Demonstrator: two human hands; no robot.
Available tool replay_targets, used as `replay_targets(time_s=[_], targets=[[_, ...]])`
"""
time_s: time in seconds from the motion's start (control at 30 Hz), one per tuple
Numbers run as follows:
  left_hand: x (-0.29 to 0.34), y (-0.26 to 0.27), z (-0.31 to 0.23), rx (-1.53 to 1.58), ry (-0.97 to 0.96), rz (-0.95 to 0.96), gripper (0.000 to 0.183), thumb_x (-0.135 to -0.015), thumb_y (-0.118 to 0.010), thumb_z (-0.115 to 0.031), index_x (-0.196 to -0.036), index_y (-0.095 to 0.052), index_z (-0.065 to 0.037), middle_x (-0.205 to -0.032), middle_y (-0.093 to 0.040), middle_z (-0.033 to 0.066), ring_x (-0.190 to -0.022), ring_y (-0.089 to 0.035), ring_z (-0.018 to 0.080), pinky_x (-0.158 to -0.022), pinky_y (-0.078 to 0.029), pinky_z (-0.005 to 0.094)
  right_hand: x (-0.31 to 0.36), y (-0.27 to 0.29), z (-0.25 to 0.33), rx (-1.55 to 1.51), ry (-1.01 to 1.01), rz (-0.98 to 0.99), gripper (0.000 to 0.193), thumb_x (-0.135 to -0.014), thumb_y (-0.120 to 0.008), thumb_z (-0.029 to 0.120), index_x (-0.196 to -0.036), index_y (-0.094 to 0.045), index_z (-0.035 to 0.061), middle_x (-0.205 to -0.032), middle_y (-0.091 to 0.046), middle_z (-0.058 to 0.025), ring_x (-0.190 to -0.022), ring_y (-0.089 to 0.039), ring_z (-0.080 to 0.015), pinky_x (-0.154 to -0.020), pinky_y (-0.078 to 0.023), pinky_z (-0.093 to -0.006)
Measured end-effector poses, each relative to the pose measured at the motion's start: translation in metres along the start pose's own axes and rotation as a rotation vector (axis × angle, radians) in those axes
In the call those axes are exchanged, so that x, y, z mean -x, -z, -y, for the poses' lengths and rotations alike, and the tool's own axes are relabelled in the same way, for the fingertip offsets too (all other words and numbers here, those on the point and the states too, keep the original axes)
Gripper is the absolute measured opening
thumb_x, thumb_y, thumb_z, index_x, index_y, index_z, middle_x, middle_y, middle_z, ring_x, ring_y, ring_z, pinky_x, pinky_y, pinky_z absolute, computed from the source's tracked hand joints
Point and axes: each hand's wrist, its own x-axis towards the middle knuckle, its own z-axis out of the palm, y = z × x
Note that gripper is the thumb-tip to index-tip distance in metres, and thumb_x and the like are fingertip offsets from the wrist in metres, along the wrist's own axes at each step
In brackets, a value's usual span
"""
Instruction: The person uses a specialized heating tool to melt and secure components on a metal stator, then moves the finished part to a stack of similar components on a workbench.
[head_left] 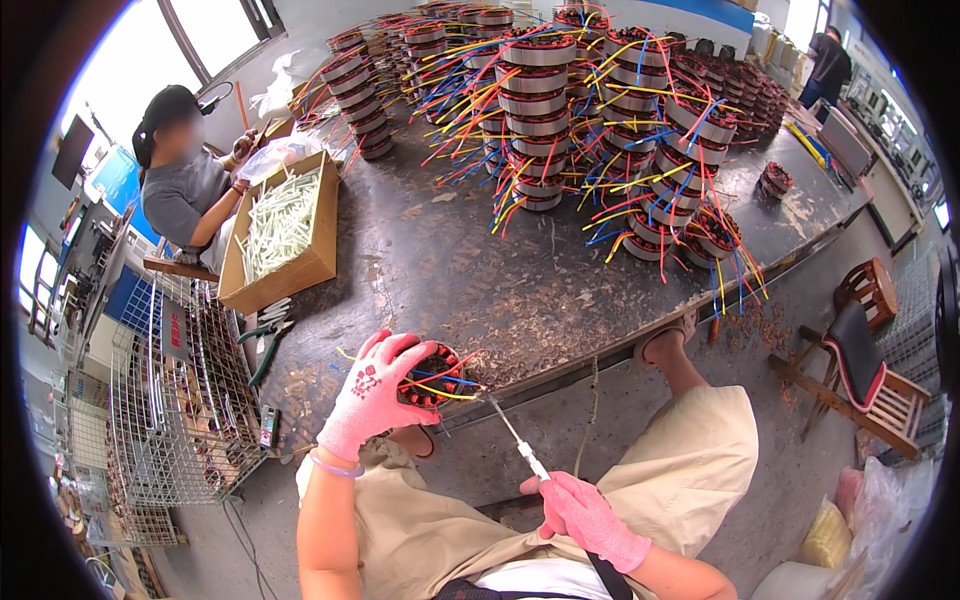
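My left hand (370,390), in a pink glove, is closed round a motor stator (438,376) at the table's near edge. Red windings show inside its dark ring, and yellow and blue wires stick out. My right hand (585,515), gloved in pink too, grips the white handle of a soldering iron (528,455). The iron slants up and left, its tip close to the wire ends on the stator's right side. Whether tip and wire touch, I cannot tell.
Stacked stators (540,130) with loose coloured wires fill the table's far side. At left stand a cardboard box (290,270) of white sleeves and green-handled pliers (268,350). A wire basket (180,400) adjoins the table. Another person (190,180) sits at far left; a stool (860,350) stands right.
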Motion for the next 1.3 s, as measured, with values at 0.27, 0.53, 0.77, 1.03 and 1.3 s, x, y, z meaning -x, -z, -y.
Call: replay_targets(time_s=[0.27, 0.53, 0.77, 1.03, 1.3], targets=[[-0.002, 0.001, -0.002, 0.010, 0.003, 0.005, 0.094, -0.045, -0.092, -0.027, -0.131, -0.058, -0.014, -0.129, -0.056, 0.0112, -0.126, -0.045, 0.0396, -0.113, -0.034, 0.0505, 0.000, 0.001, -0.002, -0.025, -0.009, -0.009, 0.036, -0.104, -0.044, 0.024, -0.121, -0.060, -0.0036, -0.062, -0.044, -0.0012, -0.056, -0.046, -0.0093, -0.062, -0.052, -0.0290], [-0.001, 0.000, -0.001, 0.010, 0.006, 0.008, 0.094, -0.045, -0.092, -0.028, -0.131, -0.057, -0.014, -0.129, -0.056, 0.0116, -0.127, -0.045, 0.0401, -0.113, -0.034, 0.0504, 0.001, 0.001, 0.002, -0.013, -0.009, 0.010, 0.038, -0.105, -0.044, 0.026, -0.121, -0.059, -0.0040, -0.062, -0.044, -0.0013, -0.056, -0.046, -0.0092, -0.062, -0.052, -0.0287], [-0.001, 0.003, -0.002, -0.013, -0.021, -0.006, 0.090, -0.050, -0.091, -0.032, -0.131, -0.057, -0.013, -0.125, -0.057, 0.0149, -0.120, -0.052, 0.0359, -0.114, -0.033, 0.0505, 0.002, -0.001, 0.002, -0.011, -0.015, -0.009, 0.037, -0.105, -0.044, 0.025, -0.122, -0.059, -0.0036, -0.062, -0.044, -0.0005, -0.056, -0.046, -0.0089, -0.062, -0.052, -0.0285], [-0.002, 0.002, -0.003, 0.011, -0.006, -0.002, 0.091, -0.048, -0.091, -0.030, -0.131, -0.057, -0.013, -0.127, -0.056, 0.0146, -0.122, -0.050, 0.0376, -0.114, -0.033, 0.0510, -0.001, 0.003, -0.005, -0.047, -0.005, 0.009, 0.036, -0.105, -0.045, 0.025, -0.123, -0.058, -0.0029, -0.062, -0.044, 0.0002, -0.055, -0.045, -0.0086, -0.062, -0.052, -0.0288], [-0.002, 0.002, -0.003, -0.004, 0.011, 0.008, 0.092, -0.049, -0.091, -0.032, -0.132, -0.057, -0.015, -0.127, -0.055, 0.0152, -0.123, -0.049, 0.0388, -0.114, -0.033, 0.0511, 0.000, 0.003, -0.006, -0.057, -0.012, -0.004, 0.035, -0.105, -0.044, 0.025, -0.121, -0.059, -0.0025, -0.061, -0.044, -0.0007, -0.055, -0.047, -0.0100, -0.062, -0.052, -0.0290]])
